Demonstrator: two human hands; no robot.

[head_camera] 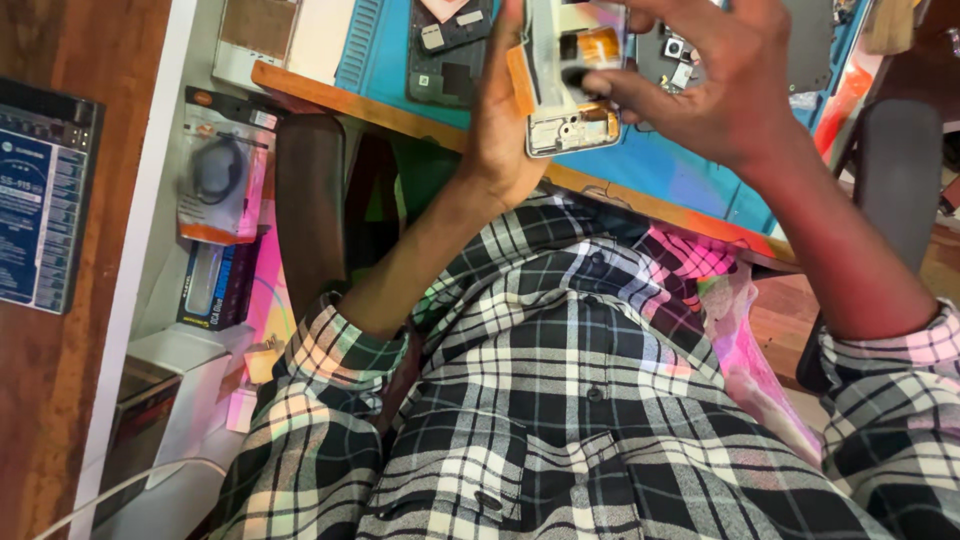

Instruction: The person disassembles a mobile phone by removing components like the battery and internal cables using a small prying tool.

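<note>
I hold an opened phone frame (566, 90) up in front of me, its inner parts and an orange flex strip showing. My left hand (500, 120) grips it along its left edge from below. My right hand (722, 80) reaches in from the right, thumb and finger pinched on a small dark part in the middle of the frame. Both forearms come out of rolled-up black and white plaid sleeves.
A blue work mat (690, 185) on a wood-edged bench holds another phone back (447, 50) and small loose parts (676, 55). A white shelf at the left holds packaged accessories (218, 180) and boxes. A dark device (45, 195) lies far left. Chair armrests (310, 200) flank me.
</note>
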